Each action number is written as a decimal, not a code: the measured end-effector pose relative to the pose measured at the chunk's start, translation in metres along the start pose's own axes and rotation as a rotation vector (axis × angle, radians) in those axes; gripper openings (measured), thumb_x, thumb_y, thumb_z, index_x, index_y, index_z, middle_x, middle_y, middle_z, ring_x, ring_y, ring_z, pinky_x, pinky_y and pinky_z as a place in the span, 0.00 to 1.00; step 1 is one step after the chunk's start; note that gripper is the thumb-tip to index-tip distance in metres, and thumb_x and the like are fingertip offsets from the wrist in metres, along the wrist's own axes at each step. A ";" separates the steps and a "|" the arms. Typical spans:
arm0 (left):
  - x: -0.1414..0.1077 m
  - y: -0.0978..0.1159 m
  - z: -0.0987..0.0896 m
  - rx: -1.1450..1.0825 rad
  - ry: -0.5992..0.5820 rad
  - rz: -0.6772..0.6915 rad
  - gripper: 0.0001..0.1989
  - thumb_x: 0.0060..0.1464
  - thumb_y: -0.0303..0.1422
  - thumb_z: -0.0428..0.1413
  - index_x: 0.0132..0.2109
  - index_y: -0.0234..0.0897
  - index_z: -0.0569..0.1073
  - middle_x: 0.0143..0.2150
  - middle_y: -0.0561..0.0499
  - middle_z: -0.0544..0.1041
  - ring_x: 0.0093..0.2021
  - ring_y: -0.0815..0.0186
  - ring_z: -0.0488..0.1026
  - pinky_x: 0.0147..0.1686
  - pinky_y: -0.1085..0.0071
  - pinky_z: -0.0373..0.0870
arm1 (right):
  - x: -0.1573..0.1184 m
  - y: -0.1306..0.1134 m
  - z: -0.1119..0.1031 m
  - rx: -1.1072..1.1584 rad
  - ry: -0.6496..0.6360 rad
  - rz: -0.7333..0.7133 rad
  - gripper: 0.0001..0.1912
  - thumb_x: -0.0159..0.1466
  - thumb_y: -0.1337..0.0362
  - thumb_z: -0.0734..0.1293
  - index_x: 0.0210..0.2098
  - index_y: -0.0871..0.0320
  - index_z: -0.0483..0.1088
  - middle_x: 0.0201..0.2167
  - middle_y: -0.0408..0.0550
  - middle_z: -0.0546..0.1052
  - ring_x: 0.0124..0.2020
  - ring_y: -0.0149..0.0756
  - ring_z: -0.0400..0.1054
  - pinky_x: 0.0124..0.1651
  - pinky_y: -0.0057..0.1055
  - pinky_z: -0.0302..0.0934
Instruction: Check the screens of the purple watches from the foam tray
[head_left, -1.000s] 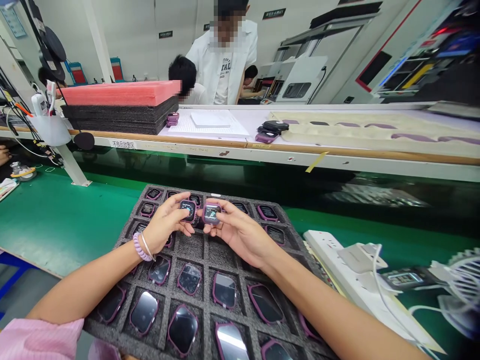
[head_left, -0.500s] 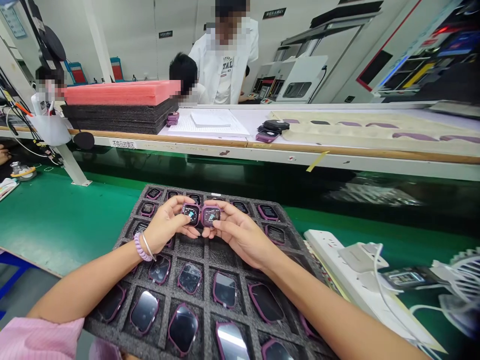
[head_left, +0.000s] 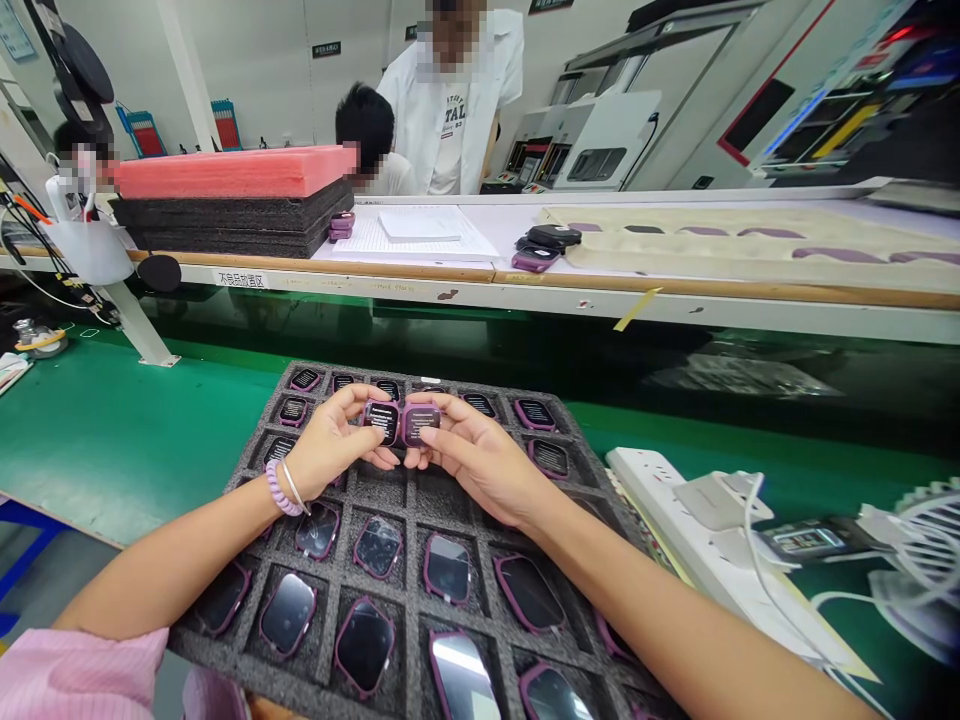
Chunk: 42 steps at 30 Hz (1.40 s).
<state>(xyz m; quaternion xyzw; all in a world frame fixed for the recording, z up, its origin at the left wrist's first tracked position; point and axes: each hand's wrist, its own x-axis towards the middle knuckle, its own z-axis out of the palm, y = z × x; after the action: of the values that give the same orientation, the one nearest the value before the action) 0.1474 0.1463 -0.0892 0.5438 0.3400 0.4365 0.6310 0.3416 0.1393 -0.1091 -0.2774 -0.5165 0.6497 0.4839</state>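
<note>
Side by side over the foam tray point(head_left: 409, 500), two purple-framed smartwatches are held up with lit screens showing lines of text. My left hand point(head_left: 330, 445) is closed on the left smartwatch point(head_left: 380, 422), its thumb at the lower edge of the screen. The right smartwatch point(head_left: 420, 424) is gripped by my right hand point(head_left: 480, 455), thumb on its screen. Below them, the tray's square pockets hold several more watches, such as a dark-screened watch point(head_left: 365, 645) near the front. Watches in the far rows, like one at the right point(head_left: 535, 413), show lit text.
A white power strip point(head_left: 675, 500) with plugs and a small fan point(head_left: 926, 545) lie right of the tray. Behind runs a raised shelf point(head_left: 420, 275) carrying stacked black foam point(head_left: 232, 225), papers point(head_left: 420, 225) and more watches. Two people are beyond it.
Both held watch screens have switched from a picture with a bright blue-green spot to lines of white text. My hands keep the same grip; the view has shifted slightly.
</note>
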 end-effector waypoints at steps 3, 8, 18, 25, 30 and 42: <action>0.000 0.000 0.000 0.006 0.002 0.006 0.22 0.46 0.32 0.62 0.48 0.34 0.65 0.47 0.46 0.72 0.27 0.68 0.78 0.28 0.74 0.80 | 0.000 0.000 0.000 -0.006 -0.012 -0.010 0.21 0.63 0.60 0.74 0.52 0.57 0.67 0.34 0.45 0.76 0.32 0.34 0.72 0.38 0.30 0.64; 0.000 0.000 -0.001 0.003 0.005 0.013 0.22 0.46 0.31 0.61 0.48 0.35 0.65 0.48 0.46 0.72 0.27 0.67 0.79 0.29 0.74 0.80 | -0.001 -0.001 0.001 -0.008 -0.043 -0.029 0.22 0.61 0.66 0.73 0.53 0.57 0.67 0.36 0.44 0.76 0.33 0.33 0.72 0.39 0.29 0.64; 0.001 -0.001 -0.002 -0.007 0.002 0.015 0.19 0.48 0.32 0.60 0.47 0.35 0.66 0.46 0.47 0.73 0.27 0.67 0.79 0.28 0.74 0.80 | -0.002 -0.002 0.001 -0.024 -0.043 -0.034 0.22 0.61 0.67 0.73 0.53 0.57 0.67 0.36 0.44 0.75 0.33 0.33 0.72 0.39 0.29 0.64; -0.001 0.000 -0.001 0.003 0.010 0.020 0.18 0.48 0.32 0.60 0.47 0.35 0.66 0.46 0.48 0.73 0.26 0.67 0.78 0.28 0.74 0.80 | -0.003 -0.004 0.003 -0.059 -0.020 -0.027 0.23 0.59 0.65 0.73 0.52 0.56 0.67 0.36 0.46 0.75 0.33 0.36 0.71 0.38 0.34 0.64; -0.002 0.003 -0.001 -0.029 0.005 0.002 0.19 0.45 0.31 0.59 0.47 0.35 0.67 0.45 0.48 0.74 0.28 0.66 0.79 0.29 0.73 0.80 | -0.002 -0.005 0.004 -0.081 -0.012 -0.020 0.23 0.59 0.63 0.73 0.53 0.56 0.67 0.36 0.46 0.74 0.33 0.38 0.71 0.39 0.35 0.64; -0.002 0.004 -0.002 -0.076 -0.018 -0.038 0.18 0.52 0.38 0.57 0.49 0.34 0.69 0.35 0.49 0.75 0.28 0.64 0.78 0.30 0.70 0.79 | 0.000 -0.003 0.004 -0.026 0.049 -0.013 0.21 0.62 0.53 0.75 0.49 0.55 0.70 0.32 0.43 0.73 0.27 0.33 0.68 0.33 0.30 0.62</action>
<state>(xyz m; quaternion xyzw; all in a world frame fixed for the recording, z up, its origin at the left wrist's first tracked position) 0.1446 0.1452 -0.0858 0.5168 0.3278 0.4322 0.6623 0.3390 0.1374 -0.1050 -0.2962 -0.5148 0.6326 0.4970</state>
